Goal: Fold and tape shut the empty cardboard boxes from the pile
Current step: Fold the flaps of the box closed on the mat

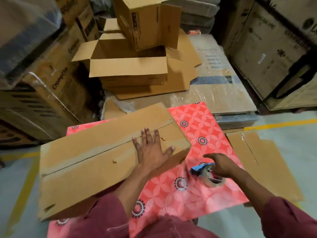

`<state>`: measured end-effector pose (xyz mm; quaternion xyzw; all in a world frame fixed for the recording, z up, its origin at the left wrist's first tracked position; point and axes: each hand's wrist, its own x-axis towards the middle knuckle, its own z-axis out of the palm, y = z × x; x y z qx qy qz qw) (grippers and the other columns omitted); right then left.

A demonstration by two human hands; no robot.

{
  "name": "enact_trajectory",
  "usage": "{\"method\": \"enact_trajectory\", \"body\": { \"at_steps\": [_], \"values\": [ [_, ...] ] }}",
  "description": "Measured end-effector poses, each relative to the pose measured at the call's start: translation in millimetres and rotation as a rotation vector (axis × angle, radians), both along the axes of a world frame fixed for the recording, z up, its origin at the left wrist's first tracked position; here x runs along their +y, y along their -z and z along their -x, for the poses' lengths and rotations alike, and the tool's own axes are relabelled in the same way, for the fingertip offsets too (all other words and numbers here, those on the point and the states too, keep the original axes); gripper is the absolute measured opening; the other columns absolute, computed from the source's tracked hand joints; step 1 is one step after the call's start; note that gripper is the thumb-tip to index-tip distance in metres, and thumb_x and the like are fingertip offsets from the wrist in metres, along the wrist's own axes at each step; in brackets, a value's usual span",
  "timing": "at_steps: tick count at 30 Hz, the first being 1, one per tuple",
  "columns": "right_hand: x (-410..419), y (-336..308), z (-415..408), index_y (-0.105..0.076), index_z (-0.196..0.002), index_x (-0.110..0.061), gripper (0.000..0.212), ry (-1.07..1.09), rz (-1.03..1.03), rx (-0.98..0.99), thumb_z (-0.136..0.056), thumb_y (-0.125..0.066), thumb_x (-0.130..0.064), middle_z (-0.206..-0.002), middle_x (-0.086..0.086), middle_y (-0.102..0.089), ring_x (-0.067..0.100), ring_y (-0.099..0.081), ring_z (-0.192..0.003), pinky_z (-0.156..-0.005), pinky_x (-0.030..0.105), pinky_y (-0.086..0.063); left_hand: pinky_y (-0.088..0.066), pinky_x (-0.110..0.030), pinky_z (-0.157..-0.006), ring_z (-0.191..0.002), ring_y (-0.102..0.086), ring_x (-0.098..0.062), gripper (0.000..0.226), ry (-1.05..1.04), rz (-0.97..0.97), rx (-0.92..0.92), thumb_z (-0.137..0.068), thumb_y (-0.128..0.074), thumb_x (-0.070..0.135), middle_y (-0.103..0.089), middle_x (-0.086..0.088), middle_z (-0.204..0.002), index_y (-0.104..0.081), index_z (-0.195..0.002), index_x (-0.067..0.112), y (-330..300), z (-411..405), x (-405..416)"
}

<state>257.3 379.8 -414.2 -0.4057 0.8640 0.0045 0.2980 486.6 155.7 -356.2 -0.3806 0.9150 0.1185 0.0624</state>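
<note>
Head view shows the box (106,158) lying on the red patterned cloth (202,127), just in front of the person, its two top flaps folded shut and meeting along a seam. I see no fresh tape across that seam, so folding looks done and taping is still to do. Behind it the pile (137,66) holds at least two more open boxes and some flat cardboard, so most of the job seems left. Left hand (151,148) lies flat with fingers spread, pressing the flaps down near the seam's right end. Right hand (221,164) reaches over the tape dispenser (205,172) on the cloth, fingers curled around its handle.
</note>
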Motion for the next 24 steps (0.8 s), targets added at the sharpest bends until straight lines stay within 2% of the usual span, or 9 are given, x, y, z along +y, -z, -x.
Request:
{"method": "enact_trajectory", "body": {
  "at_steps": [4,8,12,16,19,22,24],
  "values": [
    [-1.2,28.7,19.0,-0.059,-0.142,-0.036,0.067,-0.154,-0.077,-0.019,-0.076,-0.061,-0.021,-0.13,0.0,-0.071,0.025,-0.067,-0.114,-0.088,0.032,-0.054,0.001,-0.068,-0.124,-0.161,0.007,-0.03,0.114,-0.049,0.026,-0.008,-0.087,-0.015,0.092,0.005,-0.016,-0.174,0.001,-0.166,0.011,1.9,2.8,1.7],
    [-2.6,41.9,27.4,-0.07,-0.122,-0.027,0.046,-0.292,-0.056,-0.011,-0.077,-0.067,-0.021,-0.113,0.003,-0.075,0.029,-0.068,-0.106,-0.082,0.036,-0.057,0.0,-0.062,-0.126,-0.161,0.005,-0.023,0.117,-0.094,0.056,-0.004,-0.085,-0.014,0.095,0.002,-0.01,-0.175,-0.005,-0.167,0.012,3.2,6.0,5.5],
    [-4.0,37.4,28.1,-0.069,-0.118,-0.028,0.042,-0.399,-0.014,-0.036,-0.076,-0.067,-0.029,-0.107,0.002,-0.074,0.03,-0.068,-0.1,-0.069,0.033,-0.048,0.002,-0.06,-0.127,-0.161,0.006,-0.021,0.116,-0.133,0.04,0.008,-0.084,-0.016,0.096,0.003,-0.007,-0.175,-0.007,-0.167,0.015,3.7,8.7,9.7],
    [-6.6,10.9,13.8,-0.06,-0.117,-0.023,0.035,-0.489,0.146,-0.198,-0.083,-0.066,-0.023,-0.094,0.006,-0.072,0.033,-0.066,-0.085,-0.064,0.039,-0.045,0.005,-0.061,-0.127,-0.161,0.007,-0.02,0.116,-0.136,0.009,0.015,-0.083,-0.016,0.096,0.005,-0.003,-0.175,-0.005,-0.167,0.017,0.6,7.8,7.4],
    [-18.5,-24.5,-1.2,-0.055,-0.11,-0.029,0.027,-0.494,0.285,-0.359,-0.084,-0.064,-0.026,-0.084,-0.003,-0.07,0.022,-0.062,-0.074,-0.064,0.04,-0.046,0.007,-0.058,-0.127,-0.161,0.008,-0.017,0.11,-0.088,-0.013,0.024,-0.087,-0.013,0.091,0.006,-0.002,-0.175,-0.004,-0.167,0.016,-2.5,-1.8,-0.2],
    [-44.7,-74.1,-22.1,-0.052,-0.106,-0.032,0.032,-0.518,0.386,-0.506,-0.083,-0.068,-0.018,-0.091,-0.012,-0.067,0.014,-0.063,-0.079,-0.073,0.04,-0.051,0.009,-0.055,-0.128,-0.16,0.01,-0.015,0.106,-0.067,-0.016,0.01,-0.089,-0.011,0.086,0.009,-0.001,-0.174,0.0,-0.167,0.015,-5.2,-22.8,-6.6],
    [-65.3,-107.1,-39.5,-0.049,-0.109,-0.031,0.043,-0.514,0.466,-0.585,-0.076,-0.073,-0.016,-0.099,-0.014,-0.061,0.013,-0.061,-0.085,-0.076,0.036,-0.051,0.009,-0.057,-0.127,-0.16,0.011,-0.014,0.113,-0.076,-0.009,0.001,-0.083,0.001,0.091,0.011,0.001,-0.174,0.001,-0.167,0.017,-6.2,-43.4,-14.5]
  ]
}}
